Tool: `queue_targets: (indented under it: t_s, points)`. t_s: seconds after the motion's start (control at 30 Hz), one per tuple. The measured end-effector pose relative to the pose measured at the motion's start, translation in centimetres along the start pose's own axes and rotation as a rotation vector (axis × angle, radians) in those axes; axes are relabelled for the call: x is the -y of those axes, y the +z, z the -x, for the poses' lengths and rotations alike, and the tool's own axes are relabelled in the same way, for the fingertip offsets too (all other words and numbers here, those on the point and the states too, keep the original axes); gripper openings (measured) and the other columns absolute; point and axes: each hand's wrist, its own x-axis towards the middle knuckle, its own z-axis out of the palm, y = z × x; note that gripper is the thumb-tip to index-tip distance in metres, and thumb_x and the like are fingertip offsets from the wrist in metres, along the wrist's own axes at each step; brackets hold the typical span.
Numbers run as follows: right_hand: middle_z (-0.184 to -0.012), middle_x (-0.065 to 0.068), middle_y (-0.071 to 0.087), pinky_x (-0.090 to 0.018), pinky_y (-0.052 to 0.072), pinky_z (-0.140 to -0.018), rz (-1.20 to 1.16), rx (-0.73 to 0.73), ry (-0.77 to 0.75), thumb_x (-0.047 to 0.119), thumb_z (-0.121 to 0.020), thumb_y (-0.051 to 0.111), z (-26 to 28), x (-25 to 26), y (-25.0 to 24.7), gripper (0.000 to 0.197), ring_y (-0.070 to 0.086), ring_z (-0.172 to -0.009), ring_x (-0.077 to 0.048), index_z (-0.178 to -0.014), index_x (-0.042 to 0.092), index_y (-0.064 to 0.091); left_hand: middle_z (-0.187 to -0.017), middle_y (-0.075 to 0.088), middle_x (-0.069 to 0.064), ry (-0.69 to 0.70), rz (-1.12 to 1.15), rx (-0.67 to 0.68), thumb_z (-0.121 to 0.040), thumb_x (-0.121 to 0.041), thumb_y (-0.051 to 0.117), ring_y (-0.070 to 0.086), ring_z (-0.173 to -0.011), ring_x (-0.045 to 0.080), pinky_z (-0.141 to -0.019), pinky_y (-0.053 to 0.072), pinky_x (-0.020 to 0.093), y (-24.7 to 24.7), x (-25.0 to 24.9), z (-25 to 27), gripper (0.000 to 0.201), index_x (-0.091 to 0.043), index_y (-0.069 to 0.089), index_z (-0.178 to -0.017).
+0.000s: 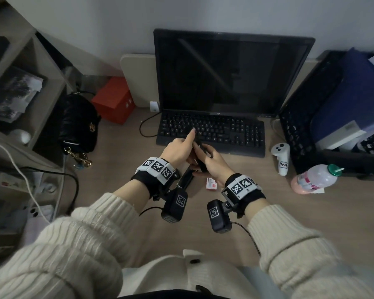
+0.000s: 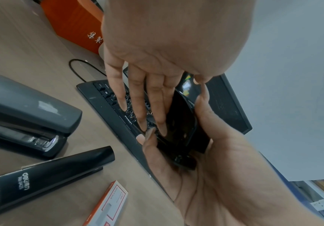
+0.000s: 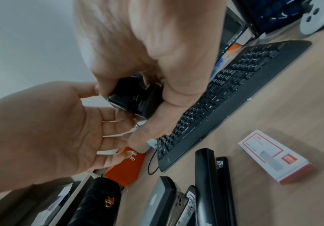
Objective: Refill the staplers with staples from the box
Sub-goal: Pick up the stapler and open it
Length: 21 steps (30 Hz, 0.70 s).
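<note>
Small black stapler [image 2: 178,134] held above the desk [image 1: 289,212] in front of the keyboard [image 1: 214,134], clamped in the right hand [image 1: 214,165] — fingers [image 3: 169,94] curled round its body, long axis running away toward the monitor. Left hand [image 1: 177,152] just beside it, fingers [image 2: 157,110] straight and laid along the opened top, holding nothing. Staple box [image 3: 273,157] lying flat on the desk, nearer the right wrist, apparently shut. Two more staplers — grey stapler [image 2: 27,116] and long black stapler [image 2: 47,175] — resting side by side beneath the left wrist. Next step probably a reach for the box.
</note>
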Motion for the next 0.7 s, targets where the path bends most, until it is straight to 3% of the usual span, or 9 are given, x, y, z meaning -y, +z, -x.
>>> queue_targets:
  t_s: [0.17, 0.27, 0.33, 0.4, 0.47, 0.53, 0.57, 0.63, 0.7]
  points:
    - [-0.116, -0.007, 0.065, -0.036, 0.060, -0.074, -0.056, -0.040, -0.003, 0.054, -0.085, 0.060, 0.0, -0.1, 0.0, 0.062, 0.069, -0.085, -0.018, -0.136, 0.021, 0.043, -0.075, 0.076, 0.005, -0.019, 0.029, 0.050, -0.076, -0.083, 0.021, 0.070, -0.086, 0.023, -0.097, 0.049, 0.040, -0.1, -0.3, -0.2, 0.090, -0.012, 0.077, -0.077]
    - [-0.122, -0.007, 0.062, -0.036, 0.060, -0.074, -0.102, -0.052, -0.009, 0.059, -0.078, 0.063, 0.1, -0.3, 0.0, 0.072, 0.069, -0.093, -0.022, -0.136, 0.022, 0.043, -0.101, 0.073, 0.007, -0.056, 0.059, 0.003, -0.072, -0.084, 0.022, 0.067, -0.098, 0.026, -0.099, 0.047, 0.044, -0.3, 0.2, -0.7, 0.092, -0.013, 0.067, -0.110]
    - [-0.127, -0.008, 0.059, -0.040, 0.059, -0.079, -0.111, -0.054, -0.008, 0.068, -0.064, 0.069, 0.1, -0.4, 0.0, 0.090, 0.067, -0.099, -0.025, -0.137, 0.023, 0.043, -0.119, 0.063, 0.007, -0.038, 0.059, -0.061, -0.085, -0.075, 0.028, 0.060, -0.108, 0.026, -0.100, 0.044, 0.044, -0.6, 0.4, -0.7, 0.077, -0.014, 0.051, -0.126]
    - [-0.126, -0.009, 0.059, -0.042, 0.059, -0.080, -0.128, -0.041, -0.013, 0.068, -0.058, 0.071, 0.0, -0.5, -0.1, 0.097, 0.068, -0.096, -0.024, -0.138, 0.021, 0.042, -0.133, 0.054, 0.007, -0.010, 0.089, -0.073, -0.094, -0.066, 0.032, 0.053, -0.121, 0.025, -0.104, 0.041, 0.042, -0.8, 0.6, -0.9, 0.067, -0.017, 0.042, -0.138]
    - [-0.125, -0.008, 0.060, -0.038, 0.059, -0.075, -0.146, -0.019, -0.014, 0.060, -0.066, 0.068, 0.1, -0.6, -0.1, 0.088, 0.069, -0.090, -0.018, -0.139, 0.020, 0.042, -0.149, 0.041, 0.002, 0.010, 0.188, -0.042, -0.096, -0.062, 0.035, 0.041, -0.135, 0.022, -0.112, 0.034, 0.043, -1.0, 0.5, -0.9, 0.068, -0.019, 0.031, -0.149]
    - [-0.126, -0.004, 0.061, -0.031, 0.058, -0.069, -0.146, 0.017, -0.014, 0.053, -0.078, 0.063, 0.3, -0.5, -0.2, 0.065, 0.067, -0.095, -0.014, -0.134, 0.022, 0.047, -0.155, 0.033, -0.003, 0.008, 0.316, -0.003, -0.097, -0.060, 0.037, 0.034, -0.141, 0.018, -0.115, 0.029, 0.043, -1.0, 0.3, -1.0, 0.068, -0.023, 0.025, -0.153]
    - [-0.124, -0.002, 0.062, -0.029, 0.058, -0.068, -0.145, 0.041, -0.005, 0.048, -0.085, 0.059, 0.5, -0.4, -0.2, 0.049, 0.066, -0.098, -0.013, -0.128, 0.026, 0.052, -0.153, 0.036, -0.004, 0.003, 0.367, 0.021, -0.098, -0.059, 0.037, 0.036, -0.140, 0.016, -0.113, 0.031, 0.039, -1.1, 0.1, -0.8, 0.065, -0.023, 0.027, -0.152]
    - [-0.120, 0.001, 0.064, -0.031, 0.058, -0.073, -0.147, 0.096, 0.021, 0.044, -0.089, 0.056, 0.9, -0.1, 0.0, 0.028, 0.064, -0.103, -0.015, -0.115, 0.034, 0.057, -0.137, 0.055, -0.006, 0.025, 0.415, 0.063, -0.101, -0.055, 0.032, 0.052, -0.123, 0.007, -0.098, 0.040, 0.026, -1.2, -0.3, -0.5, 0.051, -0.025, 0.043, -0.141]
    - [-0.121, 0.000, 0.065, -0.039, 0.057, -0.084, -0.138, 0.120, 0.015, 0.049, -0.082, 0.057, 1.1, 0.1, -0.1, 0.037, 0.064, -0.104, -0.017, -0.115, 0.034, 0.058, -0.123, 0.062, -0.009, 0.042, 0.470, 0.080, -0.102, -0.051, 0.031, 0.058, -0.102, -0.002, -0.089, 0.042, 0.022, -1.3, -0.8, -0.1, 0.040, -0.031, 0.048, -0.133]
